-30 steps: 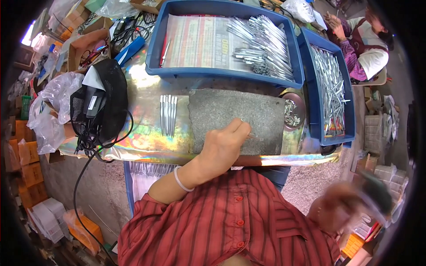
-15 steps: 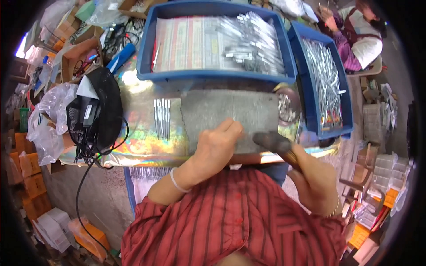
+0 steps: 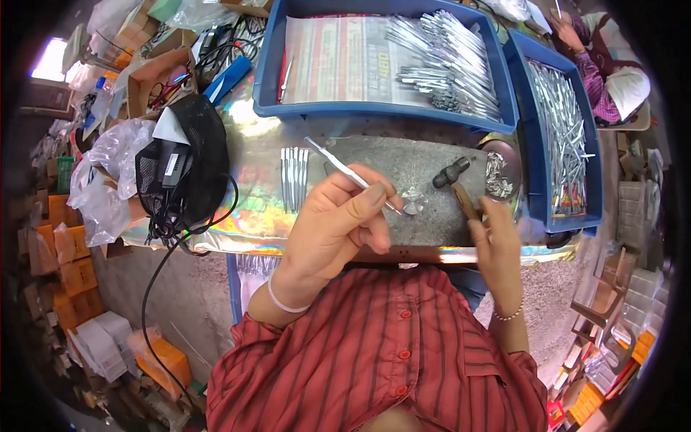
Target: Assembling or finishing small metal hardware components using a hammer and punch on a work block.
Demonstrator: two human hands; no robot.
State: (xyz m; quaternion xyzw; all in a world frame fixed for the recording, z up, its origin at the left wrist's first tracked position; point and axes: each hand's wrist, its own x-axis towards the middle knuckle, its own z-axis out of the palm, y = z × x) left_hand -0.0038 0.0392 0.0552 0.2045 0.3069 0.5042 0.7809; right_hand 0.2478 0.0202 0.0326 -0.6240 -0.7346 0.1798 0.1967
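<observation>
Head view: metal rod (image 3: 345,170) pinched by fingers of the left hand (image 3: 332,227); right hand (image 3: 501,248) blurred, finger closure can't be told; hammer (image 3: 452,173) could be dropped if loosely held.

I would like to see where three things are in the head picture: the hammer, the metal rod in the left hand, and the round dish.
Hammer (image 3: 461,196): head view, upper part of the handle.
Metal rod (image 3: 337,163): head view, the long uncovered part.
Round dish (image 3: 502,144): head view, bare upper inside.

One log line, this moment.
left hand: pinching slim silvery rod | right hand: at hammer handle, grip unclear | hammer head: over grey slab
</observation>
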